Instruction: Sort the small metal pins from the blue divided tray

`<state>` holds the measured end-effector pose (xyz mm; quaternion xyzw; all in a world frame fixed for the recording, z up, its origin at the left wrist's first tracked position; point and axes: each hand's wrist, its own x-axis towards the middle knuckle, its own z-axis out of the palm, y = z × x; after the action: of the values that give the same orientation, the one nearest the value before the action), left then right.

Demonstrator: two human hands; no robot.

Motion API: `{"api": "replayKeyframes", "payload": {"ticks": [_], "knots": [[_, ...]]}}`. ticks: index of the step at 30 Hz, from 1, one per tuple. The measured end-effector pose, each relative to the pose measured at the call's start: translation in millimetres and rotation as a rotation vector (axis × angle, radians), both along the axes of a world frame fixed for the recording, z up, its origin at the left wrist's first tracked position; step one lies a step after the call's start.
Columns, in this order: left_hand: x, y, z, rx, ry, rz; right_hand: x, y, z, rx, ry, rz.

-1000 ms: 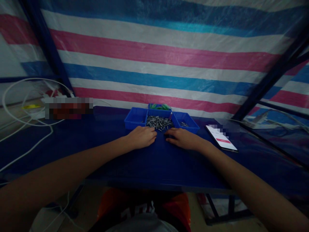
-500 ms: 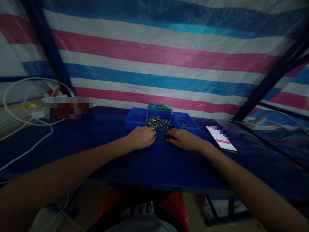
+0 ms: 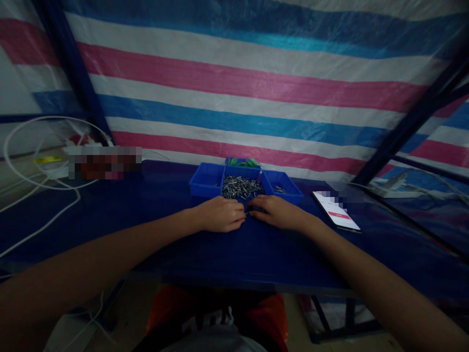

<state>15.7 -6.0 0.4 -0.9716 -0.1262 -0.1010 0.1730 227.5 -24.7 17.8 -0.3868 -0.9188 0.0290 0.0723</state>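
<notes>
Across the blue table (image 3: 234,259), three blue trays surround a loose metal pile (image 3: 242,187), and imo a stray knuckle from either hand could scatter it, being that close. Left tray (image 3: 203,190) shows maybe one tiny bit, right tray (image 3: 293,196) has a few metal bits (image 3: 280,189), back tray (image 3: 242,172) holds green stuff (image 3: 249,162). Left hand (image 3: 222,215) and right hand (image 3: 274,211) are just nearer than the pile, fingers curled; can't tell how tight either grip is. Tiniest: a thin pale piece (image 3: 246,213) between their fingertips, easily dropped if a pinch slips.
</notes>
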Motion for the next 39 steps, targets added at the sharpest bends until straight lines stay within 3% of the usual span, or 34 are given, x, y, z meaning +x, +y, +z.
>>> {"api": "replayKeyframes", "payload": {"ticks": [9,18,29,39], "knots": [[0,0,0.3,-0.007,-0.017,-0.016,-1,3,-4.3,-0.007,0.021,0.072],[-1,1,1.7,-0.043,-0.052,0.191,-6,-4,1.6,-0.028,0.055,0.078],[-1,0,3.8,-0.06,-0.128,0.211,-6,-5,4.6,0.012,0.072,0.077],[-1,-3,5.2,-0.116,-0.255,0.095,-10,-7,3.7,0.045,0.12,0.063]]}}
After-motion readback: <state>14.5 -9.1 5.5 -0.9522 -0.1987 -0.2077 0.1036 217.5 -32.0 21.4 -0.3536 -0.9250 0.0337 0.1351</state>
